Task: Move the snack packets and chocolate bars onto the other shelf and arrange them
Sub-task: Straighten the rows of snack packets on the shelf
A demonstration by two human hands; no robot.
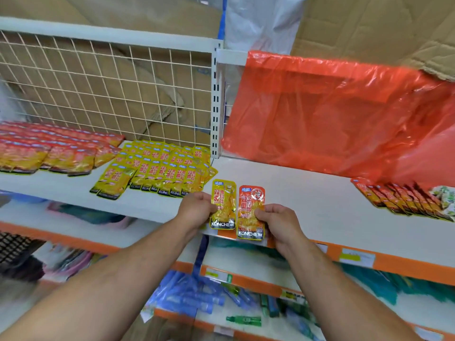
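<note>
Head view, six o'clock — left hand (197,207) pinches the yellow packet (222,205), right hand (277,221) the red packet (251,212), fingers curled on their low edges over the shelf (295,188) lip — slick foil could slip and drop below.

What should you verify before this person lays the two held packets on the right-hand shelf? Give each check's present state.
1. Grip of left hand on yellow foil snack packet: ok, fingers pinch its edge.
2. Grip of right hand on orange-red foil snack packet: ok.
3. Both packets upright, print facing the camera: ok.
4. Bare space on white right-hand shelf board ahead: ok.
5. Held packets match the row of red packets at that shelf's right end: cannot tell, blurred.
</note>
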